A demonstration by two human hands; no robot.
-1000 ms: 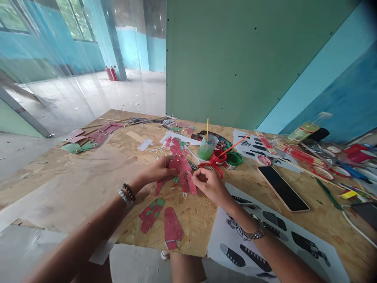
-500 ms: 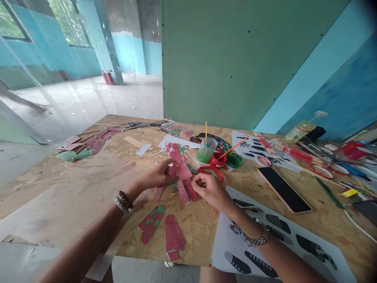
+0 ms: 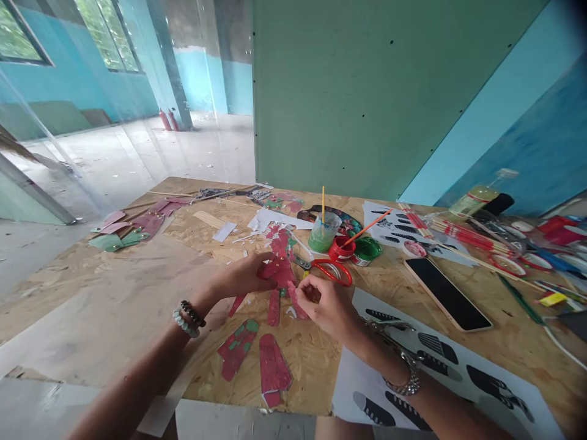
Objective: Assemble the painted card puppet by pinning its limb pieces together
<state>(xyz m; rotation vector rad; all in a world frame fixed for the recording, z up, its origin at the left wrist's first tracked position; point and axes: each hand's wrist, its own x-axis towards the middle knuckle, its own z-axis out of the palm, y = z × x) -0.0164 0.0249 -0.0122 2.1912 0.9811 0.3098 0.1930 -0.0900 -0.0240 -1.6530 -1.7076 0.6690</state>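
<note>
A red-and-green painted paper puppet [image 3: 280, 272] with small brass fasteners sits above the board, its strip-like limbs hanging toward me. My left hand [image 3: 241, 276] is closed on its left side, thumb below and fingers above. At its lower right, my right hand [image 3: 326, 308] pinches the edge of a red paper strip [image 3: 297, 300]; the fingertips partly hide it. Two loose cut-outs lie nearer me: a red-and-green piece [image 3: 238, 349] and a red tapered piece [image 3: 274, 370]. Red-handled scissors [image 3: 334, 273] rest just behind my right hand.
Behind stand a cup of green water [image 3: 323, 233] with a brush, a red paint pot [image 3: 340, 249] and a green paint pot [image 3: 365, 249]. A phone [image 3: 447, 294] and printed sheet [image 3: 348, 391] lie right. Jointed paper pieces [image 3: 147, 226] lie far left.
The puppet's body has tilted and lowered slightly, and its hanging strips have swung apart. My right hand has moved slightly down. More of the scissors shows.
</note>
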